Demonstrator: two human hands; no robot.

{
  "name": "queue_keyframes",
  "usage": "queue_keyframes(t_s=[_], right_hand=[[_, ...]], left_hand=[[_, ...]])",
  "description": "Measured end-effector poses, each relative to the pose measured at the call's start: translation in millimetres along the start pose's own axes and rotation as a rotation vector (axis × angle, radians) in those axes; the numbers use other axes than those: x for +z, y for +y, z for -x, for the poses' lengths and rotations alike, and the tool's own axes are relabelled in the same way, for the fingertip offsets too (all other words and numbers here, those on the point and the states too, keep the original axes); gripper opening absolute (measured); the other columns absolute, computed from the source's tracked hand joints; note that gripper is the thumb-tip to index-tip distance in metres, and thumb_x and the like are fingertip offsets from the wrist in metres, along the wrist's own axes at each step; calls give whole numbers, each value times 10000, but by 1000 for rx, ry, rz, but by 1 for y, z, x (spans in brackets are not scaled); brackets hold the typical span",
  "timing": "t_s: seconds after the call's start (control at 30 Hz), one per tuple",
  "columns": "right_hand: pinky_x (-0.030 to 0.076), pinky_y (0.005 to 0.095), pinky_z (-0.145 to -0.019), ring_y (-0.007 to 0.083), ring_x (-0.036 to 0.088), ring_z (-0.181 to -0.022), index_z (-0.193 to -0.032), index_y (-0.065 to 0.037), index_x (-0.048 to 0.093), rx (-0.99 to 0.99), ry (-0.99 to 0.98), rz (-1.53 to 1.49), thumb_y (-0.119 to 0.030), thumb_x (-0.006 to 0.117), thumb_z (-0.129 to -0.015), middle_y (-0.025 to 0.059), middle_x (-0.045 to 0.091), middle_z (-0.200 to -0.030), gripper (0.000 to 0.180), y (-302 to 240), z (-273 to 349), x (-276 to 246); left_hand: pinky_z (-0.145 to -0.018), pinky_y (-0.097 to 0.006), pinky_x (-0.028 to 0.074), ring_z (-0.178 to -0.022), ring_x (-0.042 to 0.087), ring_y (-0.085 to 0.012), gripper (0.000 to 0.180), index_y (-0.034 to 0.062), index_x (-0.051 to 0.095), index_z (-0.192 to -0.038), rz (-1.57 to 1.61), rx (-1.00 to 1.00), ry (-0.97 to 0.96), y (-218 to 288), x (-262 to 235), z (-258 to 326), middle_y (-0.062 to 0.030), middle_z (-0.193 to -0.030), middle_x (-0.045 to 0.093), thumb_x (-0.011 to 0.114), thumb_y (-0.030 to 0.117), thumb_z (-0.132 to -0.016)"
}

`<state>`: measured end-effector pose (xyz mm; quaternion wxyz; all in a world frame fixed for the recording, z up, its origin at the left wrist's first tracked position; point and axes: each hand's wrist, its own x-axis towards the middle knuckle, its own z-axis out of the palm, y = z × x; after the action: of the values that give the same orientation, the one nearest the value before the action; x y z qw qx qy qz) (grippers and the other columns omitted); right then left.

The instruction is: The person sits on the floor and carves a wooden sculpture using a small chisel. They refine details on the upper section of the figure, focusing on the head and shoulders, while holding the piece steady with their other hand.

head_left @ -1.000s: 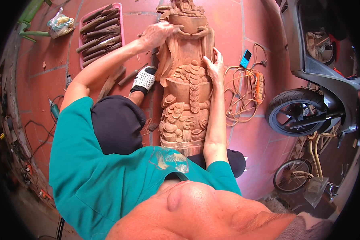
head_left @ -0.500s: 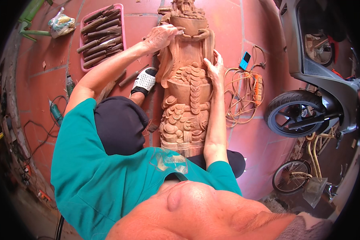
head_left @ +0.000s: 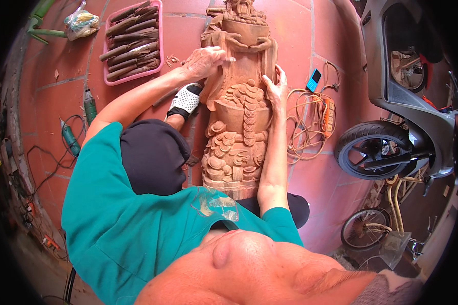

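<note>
Brown wood makes up the statue (head_left: 235, 117), lying face-up on the tiled floor (head_left: 295, 30), well in from its left edge. Robe folds (head_left: 216, 73) and coins (head_left: 249, 113) stand fully shaped; perhaps only finishing remains (my judgement). The left hand's (head_left: 203, 62) fingers curl at the robe, whether on something I cannot tell; the right hand's (head_left: 276, 89) fingers are apart, against its right side.

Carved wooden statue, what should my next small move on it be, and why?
Probably a short, light stroke of the left hand down the hanging sleeve: its bunched fingertips lie over that part, and the right hand rests along the statue's opposite side, where it could steady the piece.
</note>
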<state>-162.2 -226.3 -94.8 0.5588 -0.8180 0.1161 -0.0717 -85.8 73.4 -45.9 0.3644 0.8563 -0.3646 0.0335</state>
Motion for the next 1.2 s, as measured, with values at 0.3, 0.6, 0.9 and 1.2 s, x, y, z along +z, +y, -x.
queue_keyframes(t_s=[0.3,0.6,0.9,1.2], right_hand=[[338,404,-1111,309,443,-1314,-1363,-10,476,-4,-16,13,-163,760,-773,206,483,-1357,672,-8,0,3],[332,386,-1117,288,435,-1319,-1367,1,466,22,-18,-7,-103,746,-780,196,465,-1379,659,-14,2,-1],[337,386,-1113,282,439,-1313,-1372,9,454,12,-39,13,-112,749,-786,196,473,-1371,667,-18,2,-2],[351,371,-1101,260,463,-1285,-1368,24,449,44,-67,-149,-89,746,-793,191,480,-1373,657,-21,2,2]], left_hand=[[-676,-405,538,-799,620,-297,65,68,593,-935,-257,193,228,-34,-15,-23,-116,-827,584,553,118,-922],[-643,-390,515,-736,607,-285,91,79,607,-904,68,43,207,-9,21,23,-102,-783,561,604,168,-920],[-711,-331,505,-792,645,-185,89,36,691,-925,336,-313,399,-17,27,7,-91,-855,675,676,108,-875],[-651,-229,452,-720,553,-68,152,31,674,-985,747,-503,391,-45,26,4,4,-756,626,704,105,-856]])
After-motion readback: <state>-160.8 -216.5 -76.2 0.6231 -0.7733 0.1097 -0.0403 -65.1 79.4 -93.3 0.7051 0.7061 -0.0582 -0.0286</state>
